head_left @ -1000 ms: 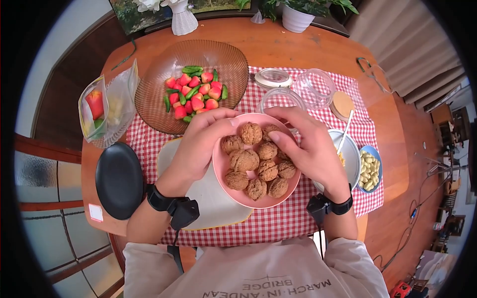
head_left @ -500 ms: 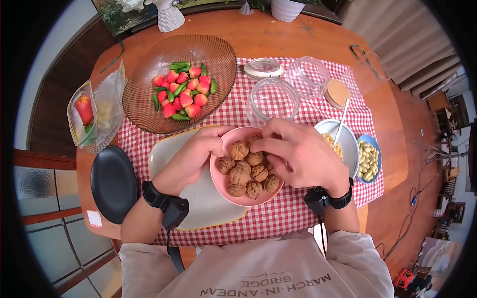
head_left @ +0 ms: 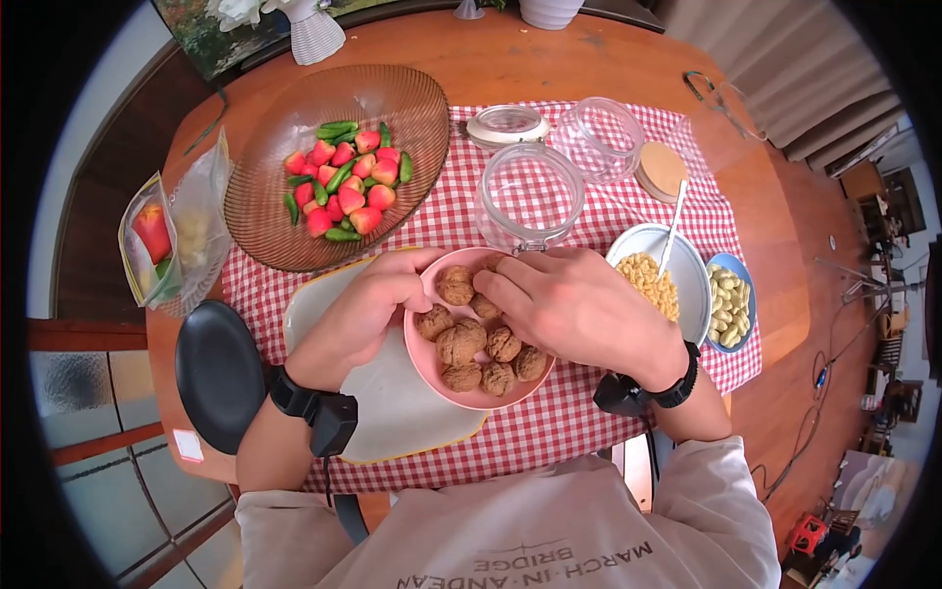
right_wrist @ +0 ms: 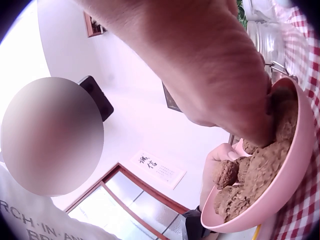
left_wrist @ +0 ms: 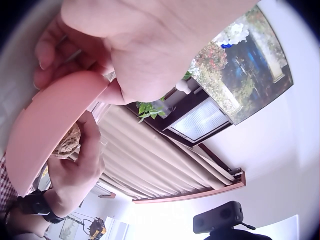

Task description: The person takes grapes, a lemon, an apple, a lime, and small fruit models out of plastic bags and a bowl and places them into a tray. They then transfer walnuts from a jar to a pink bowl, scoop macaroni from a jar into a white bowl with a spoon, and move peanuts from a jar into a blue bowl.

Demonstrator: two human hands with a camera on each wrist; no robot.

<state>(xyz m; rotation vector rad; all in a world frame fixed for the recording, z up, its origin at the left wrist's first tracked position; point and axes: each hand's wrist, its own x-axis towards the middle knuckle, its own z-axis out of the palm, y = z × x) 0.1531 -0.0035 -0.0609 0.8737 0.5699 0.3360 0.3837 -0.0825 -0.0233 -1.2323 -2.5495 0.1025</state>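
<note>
A pink bowl (head_left: 424, 370) of walnuts (head_left: 461, 344) is held above a white, yellow-edged tray (head_left: 392, 422). My left hand (head_left: 353, 319) grips its upper left rim, thumb on the edge, as the left wrist view shows with the bowl's outside (left_wrist: 50, 125). My right hand (head_left: 589, 309) reaches in from the right, its fingers curled down among the nuts. In the left wrist view the right hand (left_wrist: 82, 172) pinches a walnut (left_wrist: 67, 144). In the right wrist view its fingertips are hidden inside the bowl (right_wrist: 297, 160).
Beyond the bowl stand an open glass jar (head_left: 530, 196), another jar (head_left: 601, 142) and two lids. At right are a bowl of yellow pieces (head_left: 648, 280) with a spoon and a blue dish of pale nuts (head_left: 728, 306). A fruit bowl (head_left: 265, 167) and black plate (head_left: 221, 378) lie left.
My right hand has left the bowl's right rim and dipped its fingers among the walnuts. My left hand has stayed on the rim. The head view has shifted slightly.
</note>
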